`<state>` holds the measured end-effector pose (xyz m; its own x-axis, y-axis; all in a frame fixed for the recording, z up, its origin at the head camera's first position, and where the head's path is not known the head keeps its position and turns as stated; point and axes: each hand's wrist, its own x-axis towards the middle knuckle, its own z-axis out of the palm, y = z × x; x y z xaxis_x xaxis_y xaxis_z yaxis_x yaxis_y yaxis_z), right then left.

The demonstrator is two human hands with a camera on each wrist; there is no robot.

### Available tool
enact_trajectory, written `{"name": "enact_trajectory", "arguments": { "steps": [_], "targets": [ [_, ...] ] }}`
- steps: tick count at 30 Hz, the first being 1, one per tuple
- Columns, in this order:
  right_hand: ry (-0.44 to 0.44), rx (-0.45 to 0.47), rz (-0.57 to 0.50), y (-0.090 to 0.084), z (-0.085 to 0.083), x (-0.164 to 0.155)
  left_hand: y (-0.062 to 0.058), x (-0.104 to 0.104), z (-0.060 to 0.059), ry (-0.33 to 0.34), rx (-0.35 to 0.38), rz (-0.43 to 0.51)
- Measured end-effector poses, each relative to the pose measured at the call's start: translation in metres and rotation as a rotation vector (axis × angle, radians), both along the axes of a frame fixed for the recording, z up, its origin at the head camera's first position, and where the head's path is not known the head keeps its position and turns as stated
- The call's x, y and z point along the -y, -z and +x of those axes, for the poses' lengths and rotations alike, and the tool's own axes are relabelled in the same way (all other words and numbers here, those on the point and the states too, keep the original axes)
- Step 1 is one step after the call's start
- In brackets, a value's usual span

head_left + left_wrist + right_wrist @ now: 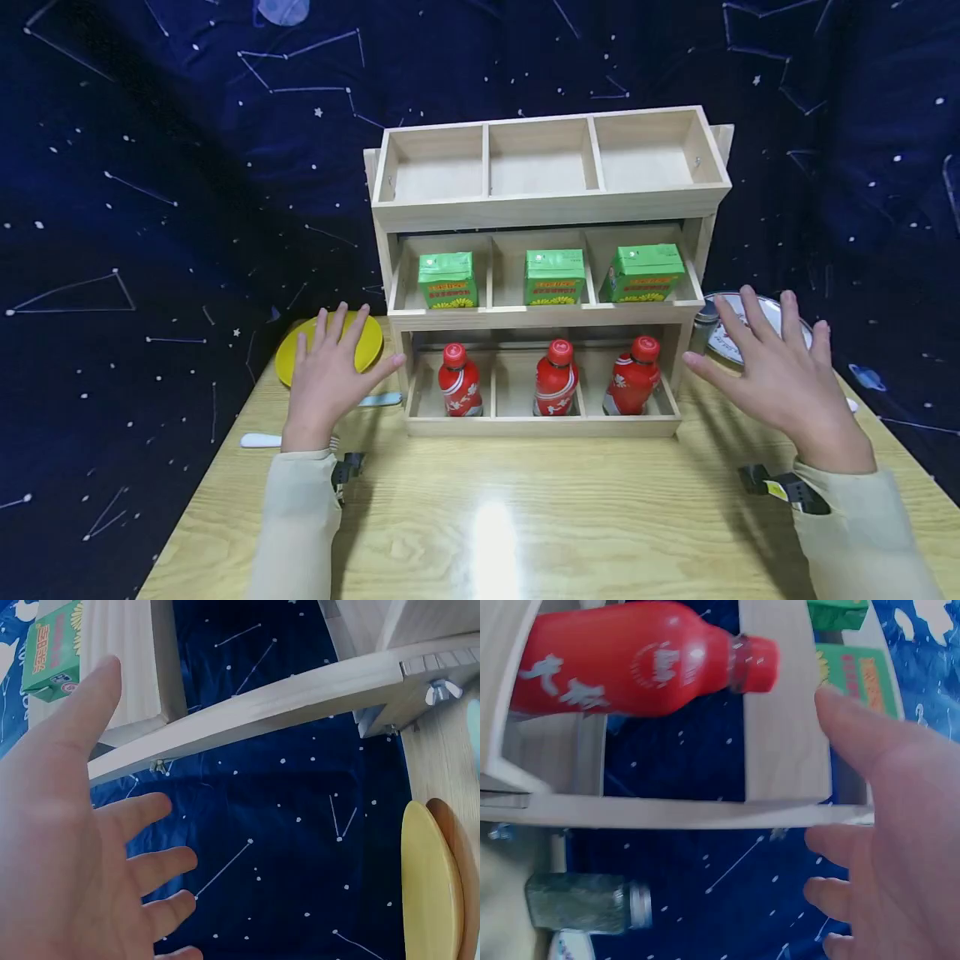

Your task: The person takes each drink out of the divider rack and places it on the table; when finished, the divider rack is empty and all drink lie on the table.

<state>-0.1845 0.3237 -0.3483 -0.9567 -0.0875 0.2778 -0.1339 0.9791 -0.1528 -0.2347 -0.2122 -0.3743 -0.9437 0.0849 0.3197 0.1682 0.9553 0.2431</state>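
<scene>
Both hands are spread beside a three-tier wooden shelf [540, 427] and hold nothing. My left hand [330, 385] is raised at the shelf's left side, overlapping a yellow plate [369, 343] in the head view. On the other side, my right hand [787, 379] has its fingers fanned, near a glass jar [577, 902] and a white plate [768, 310]. Three green cartons [447, 281] stand in the middle tier, one per compartment. Below them, each bottom compartment has a red bottle [460, 381]. The top tier's compartments hold nothing.
A white-handled fork [261, 440] and a light blue utensil handle [381, 399] lie on the wooden table [420, 517] left of the shelf. Dark blue cloth [187, 250] with constellation drawings hangs behind and around the table.
</scene>
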Motion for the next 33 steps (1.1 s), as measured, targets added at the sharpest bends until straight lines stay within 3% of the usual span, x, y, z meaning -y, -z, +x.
{"name": "enact_trajectory", "arguments": {
  "steps": [3,8,11,15,24,33],
  "targets": [
    [-0.04,-0.102,-0.073,-0.014,0.0,0.004,0.0,0.0,-0.001,0.018,-0.026,0.033],
    [-0.185,-0.374,-0.321,-0.031,-0.011,0.021,0.004,0.003,-0.002,0.046,-0.054,0.15],
    [-0.24,-0.469,-0.424,-0.039,-0.02,0.029,0.008,0.0,-0.007,0.058,-0.067,0.229],
    [-0.282,-0.47,-0.483,-0.049,-0.028,0.035,0.012,-0.008,-0.012,0.072,-0.062,0.347],
    [-0.366,-0.351,-0.549,-0.059,-0.047,0.047,0.024,-0.023,-0.023,0.11,-0.086,0.706],
    [-0.396,-0.311,-0.512,-0.056,-0.058,0.052,0.034,-0.03,-0.033,0.072,-0.099,0.883]
  ]
}}
